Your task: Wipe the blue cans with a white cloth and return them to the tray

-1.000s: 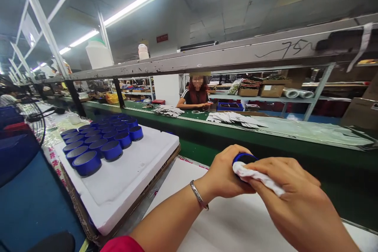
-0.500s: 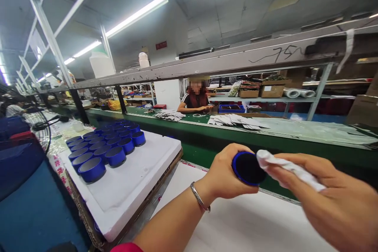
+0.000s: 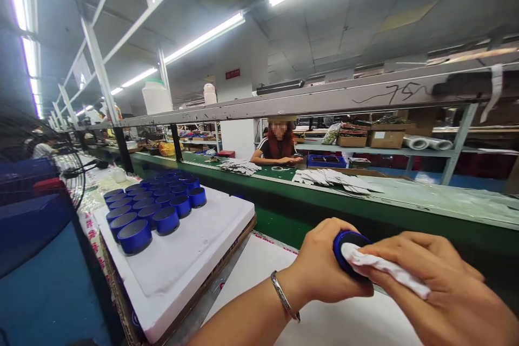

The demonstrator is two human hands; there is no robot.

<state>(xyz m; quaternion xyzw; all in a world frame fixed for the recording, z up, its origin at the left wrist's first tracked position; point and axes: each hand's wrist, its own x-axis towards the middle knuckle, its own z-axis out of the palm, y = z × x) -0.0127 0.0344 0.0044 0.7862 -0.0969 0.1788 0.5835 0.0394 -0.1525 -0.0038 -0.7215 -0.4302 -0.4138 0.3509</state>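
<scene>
**L hand** (image 3: 328,262): closed round the blue can (image 3: 344,246), fingers on its side, silver bracelet (image 3: 285,296) on wrist.
**R hand** (image 3: 430,286): closed on white cloth (image 3: 385,269), pressing it to the can's end.
**Can pos.:** between both hands, just above white table top (image 3: 259,275), touching neither table nor tray; blue rim shows, dark end face mostly under cloth.
**Tray:** white foam board (image 3: 182,275) left of L hand, on cardboard (image 3: 117,303). Holds many blue cans in tight rows, upright, grey ends up; nearest one (image 3: 134,236) at near L corner.
**Ahead of hands:** green belt (image 3: 275,224) past table edge; paper stacks (image 3: 332,181) lie on it.
**Far ahead:** co-worker (image 3: 278,146) across belt, hands (image 3: 292,160) together at bench; blue bin (image 3: 326,161) just R of them, contents too small to tell.
**R, far:** cardboard boxes (image 3: 391,135) on shelf.
**Overhead:** white bottle (image 3: 156,98) on long shelf (image 3: 324,100).
**vs 0.5 s ago:** cloth was just off can, dark end bare, facing head cam; now cloth is on that end, covering most of it. R hand closer in. Tray cans unchanged.
</scene>
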